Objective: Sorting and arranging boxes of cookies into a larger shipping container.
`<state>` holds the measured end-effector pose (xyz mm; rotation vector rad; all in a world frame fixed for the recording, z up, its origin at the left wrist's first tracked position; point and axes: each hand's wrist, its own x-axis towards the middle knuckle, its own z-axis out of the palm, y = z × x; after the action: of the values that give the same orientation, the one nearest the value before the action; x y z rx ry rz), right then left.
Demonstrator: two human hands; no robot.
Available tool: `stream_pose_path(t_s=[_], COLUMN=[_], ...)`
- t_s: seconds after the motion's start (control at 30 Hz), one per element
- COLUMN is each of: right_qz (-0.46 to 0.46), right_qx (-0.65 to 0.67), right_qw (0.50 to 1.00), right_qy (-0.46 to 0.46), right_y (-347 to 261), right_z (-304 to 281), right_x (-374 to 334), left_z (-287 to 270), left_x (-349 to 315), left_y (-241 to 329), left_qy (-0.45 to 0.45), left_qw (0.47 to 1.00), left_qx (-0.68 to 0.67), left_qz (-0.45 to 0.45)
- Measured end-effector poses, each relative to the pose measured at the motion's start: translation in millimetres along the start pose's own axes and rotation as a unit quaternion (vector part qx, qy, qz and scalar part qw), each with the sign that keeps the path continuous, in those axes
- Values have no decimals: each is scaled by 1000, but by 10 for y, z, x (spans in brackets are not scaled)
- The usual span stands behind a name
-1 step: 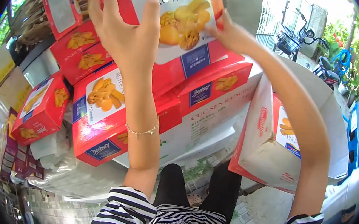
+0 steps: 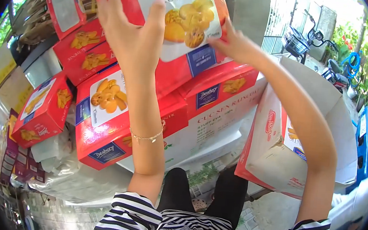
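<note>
A large red biscuit box, with cookies pictured on a white panel, lies tilted on top of other red boxes at the upper middle. Over its left part reaches my left hand, fingers spread and thumb standing apart, the palm turned to the box. My right hand, slightly blurred, has its fingers bent at the box's right edge. Beneath are a second red biscuit box at the left and another red box at the right. The large box's top runs out of view.
An open carton stands at my right, under my right forearm. Smaller red boxes are stacked at the left, beside crumpled plastic sheeting. A printed white carton supports the pile. A bicycle and blue crates are farther right.
My right hand has slid slightly down along the box's right edge. The large box has tilted a little, and my left hand stays nearly in place.
</note>
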<state>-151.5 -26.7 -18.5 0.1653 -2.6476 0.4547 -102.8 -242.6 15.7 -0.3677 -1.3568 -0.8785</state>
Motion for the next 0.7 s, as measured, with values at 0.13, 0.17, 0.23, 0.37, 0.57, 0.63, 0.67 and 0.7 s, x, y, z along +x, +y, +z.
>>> stream_pose_path(t_s=[0.13, 0.17, 0.23, 0.37, 0.57, 0.63, 0.67, 0.7], right_qz=[-24, 3, 110, 67, 48, 26, 51, 74], right_qx=[127, 126, 327, 266, 212, 246, 331, 413], right_qw=[992, 990, 935, 961, 973, 966, 941, 908], right_qy=[0, 61, -77, -27, 72, 76, 46, 15], right_y=[138, 323, 291, 202, 314, 360, 344, 325], right_z=[149, 189, 83, 129, 283, 283, 233, 196], right_x=[-214, -167, -148, -197, -165, -147, -142, -140], left_z=[-165, -164, -271, -352, -408, -420, -426, -434], left_x=[-109, -195, -413, -724, -915, -907, -898, -883], left_y=[-24, 9, -70, 29, -74, -75, -53, -22], left_qy=[-175, -204, -226, -212, -170, -153, -153, -147], left_qw=[973, 966, 961, 967, 976, 973, 973, 973], left_qx=[-30, 15, 107, 95, 26, 9, 10, 18], left_qz=[-149, -156, -121, -103, -136, -172, -171, -178])
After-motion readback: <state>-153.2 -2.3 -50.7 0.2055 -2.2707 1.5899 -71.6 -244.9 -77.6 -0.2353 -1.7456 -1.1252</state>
